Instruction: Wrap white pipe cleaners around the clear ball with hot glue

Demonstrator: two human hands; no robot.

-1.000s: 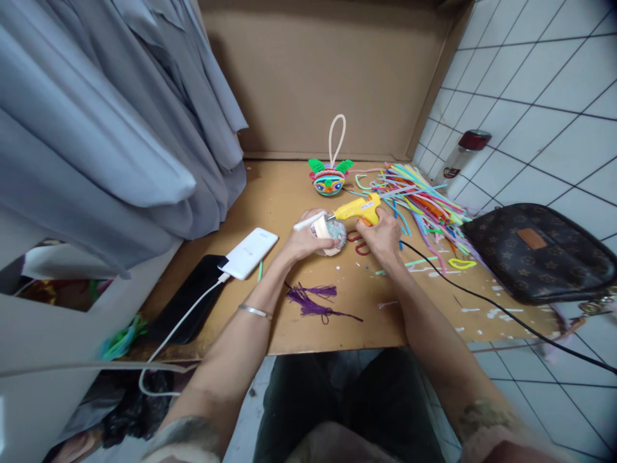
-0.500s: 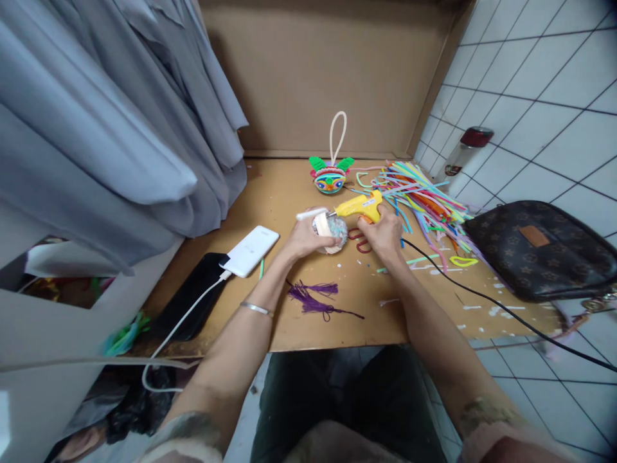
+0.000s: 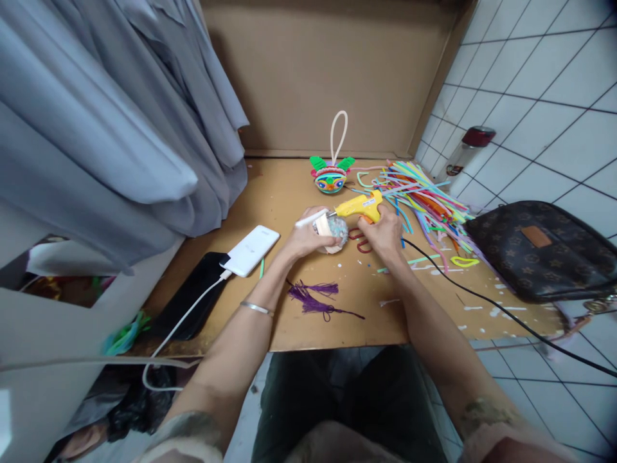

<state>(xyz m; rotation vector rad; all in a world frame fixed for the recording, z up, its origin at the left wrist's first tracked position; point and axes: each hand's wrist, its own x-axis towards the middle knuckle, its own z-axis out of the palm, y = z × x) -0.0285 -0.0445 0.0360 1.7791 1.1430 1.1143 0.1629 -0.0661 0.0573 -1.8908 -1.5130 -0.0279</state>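
My left hand (image 3: 308, 236) is closed around a small round fuzzy piece (image 3: 339, 233) in pale grey-blue, with a cream band across it. A white strip (image 3: 311, 218) sticks out at the top of that hand. In my right hand (image 3: 384, 230) is a yellow hot glue gun (image 3: 359, 205), its nozzle pointing left at the cream band. Whether the tip touches the band I cannot tell. Behind them stands a colourful animal-head ornament (image 3: 330, 182) with green ears and a cream loop. Purple tassels (image 3: 313, 299) lie nearer me on the table.
A heap of coloured pipe cleaners (image 3: 424, 199) lies right, beside a patterned bag (image 3: 544, 251) and a red-lidded bottle (image 3: 463, 154). Red-handled scissors (image 3: 360, 240) rest under the glue gun. The black cord (image 3: 472, 290) runs off right. A white power bank (image 3: 252, 251) and black phone (image 3: 193, 299) lie left.
My left hand has turned the round piece slightly, and the white strip now tilts more steeply. The glue gun stays almost where it was.
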